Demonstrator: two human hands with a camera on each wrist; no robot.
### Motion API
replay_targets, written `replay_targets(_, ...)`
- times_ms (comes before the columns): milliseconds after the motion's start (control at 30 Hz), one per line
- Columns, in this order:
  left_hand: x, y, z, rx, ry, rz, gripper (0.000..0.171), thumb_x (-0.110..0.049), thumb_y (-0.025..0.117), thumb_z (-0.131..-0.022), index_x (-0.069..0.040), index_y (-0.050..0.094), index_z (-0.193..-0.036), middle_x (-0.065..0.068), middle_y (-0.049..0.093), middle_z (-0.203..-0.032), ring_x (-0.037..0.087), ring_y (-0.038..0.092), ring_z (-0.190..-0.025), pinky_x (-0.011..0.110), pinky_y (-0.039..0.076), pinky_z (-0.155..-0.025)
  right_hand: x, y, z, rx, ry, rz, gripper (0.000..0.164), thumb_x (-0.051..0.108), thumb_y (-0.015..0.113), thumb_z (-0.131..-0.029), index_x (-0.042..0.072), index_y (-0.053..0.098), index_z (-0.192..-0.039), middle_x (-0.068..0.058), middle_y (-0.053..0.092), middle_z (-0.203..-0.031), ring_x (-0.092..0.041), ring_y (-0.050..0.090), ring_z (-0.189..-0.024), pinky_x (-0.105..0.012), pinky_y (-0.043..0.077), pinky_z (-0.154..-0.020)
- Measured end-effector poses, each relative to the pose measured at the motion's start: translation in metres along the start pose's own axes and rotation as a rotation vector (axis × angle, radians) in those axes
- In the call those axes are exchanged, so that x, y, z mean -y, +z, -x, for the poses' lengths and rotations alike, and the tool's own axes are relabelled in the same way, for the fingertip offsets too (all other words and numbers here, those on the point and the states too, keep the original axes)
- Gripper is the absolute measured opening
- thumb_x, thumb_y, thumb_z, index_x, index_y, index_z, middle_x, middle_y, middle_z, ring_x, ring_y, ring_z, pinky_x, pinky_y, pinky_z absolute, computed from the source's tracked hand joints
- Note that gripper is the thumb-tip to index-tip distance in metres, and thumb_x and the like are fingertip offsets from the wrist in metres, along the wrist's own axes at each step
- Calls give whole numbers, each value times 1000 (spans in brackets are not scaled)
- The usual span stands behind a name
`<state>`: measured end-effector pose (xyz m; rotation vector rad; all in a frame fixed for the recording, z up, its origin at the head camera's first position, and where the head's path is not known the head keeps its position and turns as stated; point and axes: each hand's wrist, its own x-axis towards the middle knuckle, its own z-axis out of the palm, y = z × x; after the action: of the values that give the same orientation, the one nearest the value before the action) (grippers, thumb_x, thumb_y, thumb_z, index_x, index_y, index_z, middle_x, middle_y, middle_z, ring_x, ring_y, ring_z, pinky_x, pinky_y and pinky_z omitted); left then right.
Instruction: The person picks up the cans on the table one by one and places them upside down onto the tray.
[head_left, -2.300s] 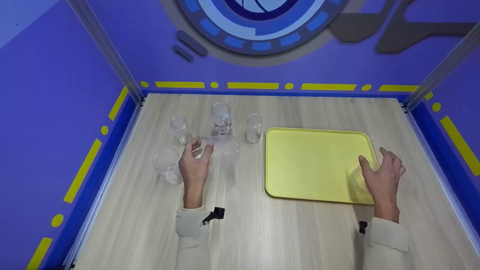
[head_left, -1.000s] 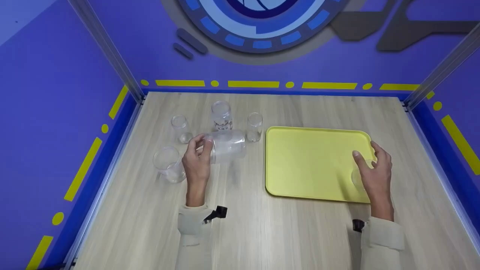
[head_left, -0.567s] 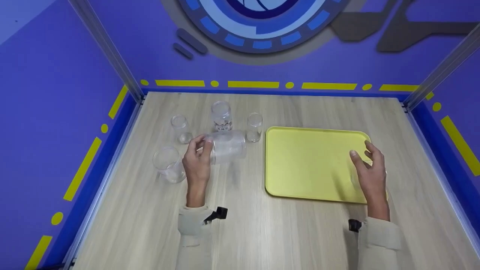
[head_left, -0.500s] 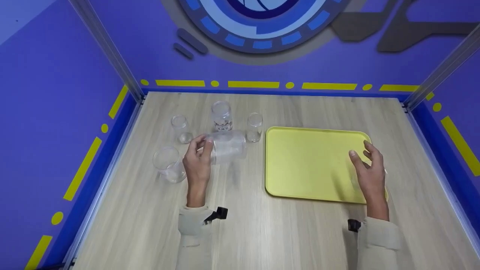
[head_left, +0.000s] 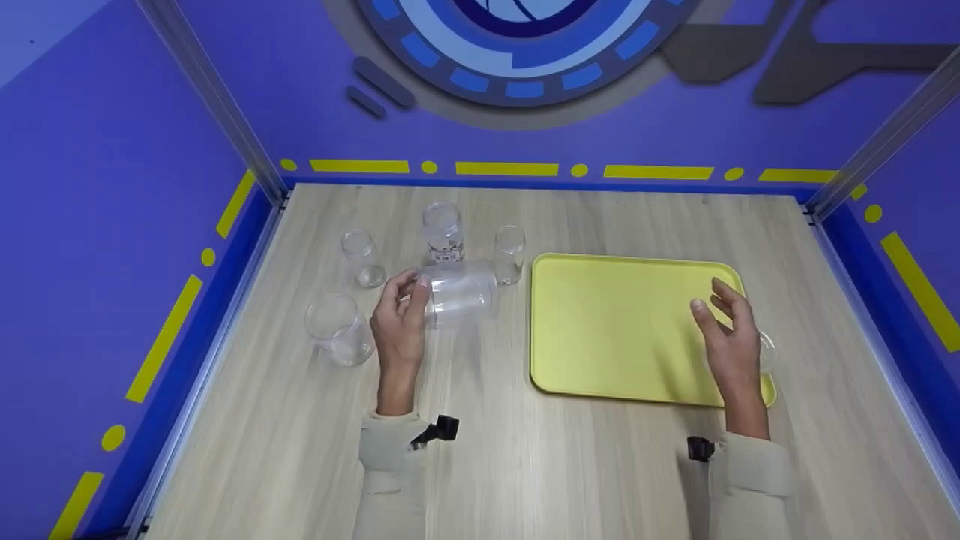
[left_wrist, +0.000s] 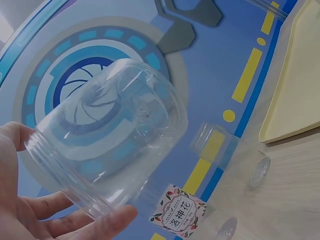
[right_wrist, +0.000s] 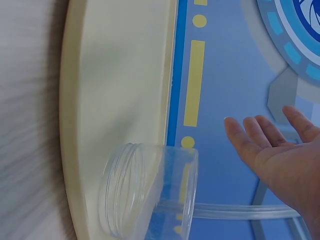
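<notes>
Wooden table [head_left: 510,472] and yellow tray [head_left: 622,322], with 12 o'clock at the far edge.
The tray lies toward 3 o'clock on the table; over its 3 o'clock side hangs the right hand [head_left: 733,343], grip wide, fingers apart. The left hand [head_left: 399,324] has a narrow grip on the threaded neck of a large jar [head_left: 460,296], held roughly sideways above the table, base toward 3 o'clock. An upturned jar [right_wrist: 150,192] stands mouth down on the tray, apart from the right hand. Around the left hand stand a wide jar [head_left: 337,330] at 9 o'clock, a labelled jar [head_left: 443,231] at 1, a slim jar [head_left: 360,257] at 11 and another slim jar [head_left: 509,255] at 2.
</notes>
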<state>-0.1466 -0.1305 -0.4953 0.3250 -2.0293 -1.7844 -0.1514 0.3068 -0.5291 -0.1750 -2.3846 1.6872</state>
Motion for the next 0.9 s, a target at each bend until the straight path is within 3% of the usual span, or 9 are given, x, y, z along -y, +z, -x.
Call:
replay_targets(367,1,3,1,6,17,31,45,-34,66,-100,-2,70,-131,15,74,-115,33,73,-107,40,57,-88,3,6,0,-17,-10,8,62,28,60,-110,7,38,-164,-9,41,-165,-28,36,-152,-49,32,-120)
replay_targets(633,0,5,1,21,14,59,46,-35,67,-100,-1,69,-132,16,73,-117,33,72,-110,46,56,-95,5,9,1,-11,-19,-6,60,28,59,-110,7,39,-163,-9,42,-164,-27,37,-151,-47,33,-119)
replay_targets(900,1,10,2,29,23,63,45,-36,66,-100,-3,70,-130,15,73,-114,32,73,-108,42,57,-92,6,12,2,-6,-16,-31,60,29,60,-110,7,41,-162,-9,44,-163,-28,39,-150,-45,35,-117)
